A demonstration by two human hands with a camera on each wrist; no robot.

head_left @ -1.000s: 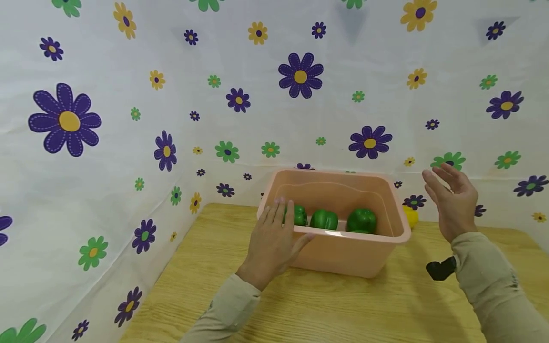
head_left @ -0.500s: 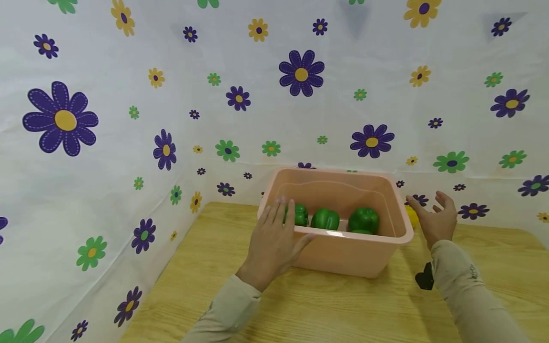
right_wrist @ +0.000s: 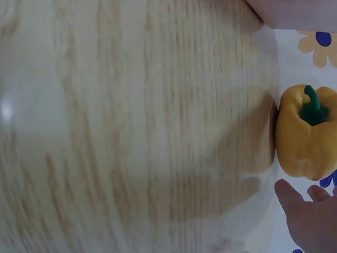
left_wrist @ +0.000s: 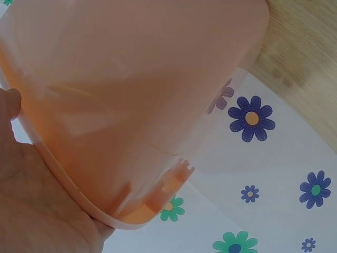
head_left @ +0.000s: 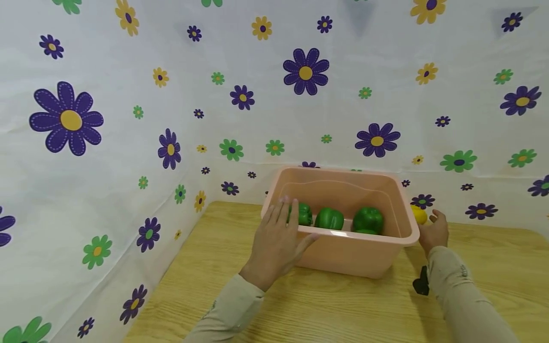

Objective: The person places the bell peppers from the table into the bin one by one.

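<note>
In the head view a peach plastic bin (head_left: pixel 343 255) stands on the table with green bell peppers (head_left: pixel 368 220) inside. My left hand (head_left: pixel 276 243) rests on its front left rim, fingers straight and reaching over the edge; they partly cover the leftmost pepper. In the left wrist view the palm (left_wrist: pixel 39 203) lies against the bin's rim. Beyond the bin's right end is a yellow bell pepper (head_left: pixel 419 215), with its green stem showing in the right wrist view. My right hand (head_left: pixel 434 232) is beside that pepper, thumb and fingers spread, a small gap between them in the right wrist view.
The wood-grain table (head_left: pixel 343 309) runs back to a white flowered sheet (head_left: pixel 257 119) hanging behind and on the left. A black piece (head_left: pixel 421 281) sits by the right cuff.
My right hand has come down and to the left, to beside the yellow bell pepper. The left hand has stayed on the bin's rim.
</note>
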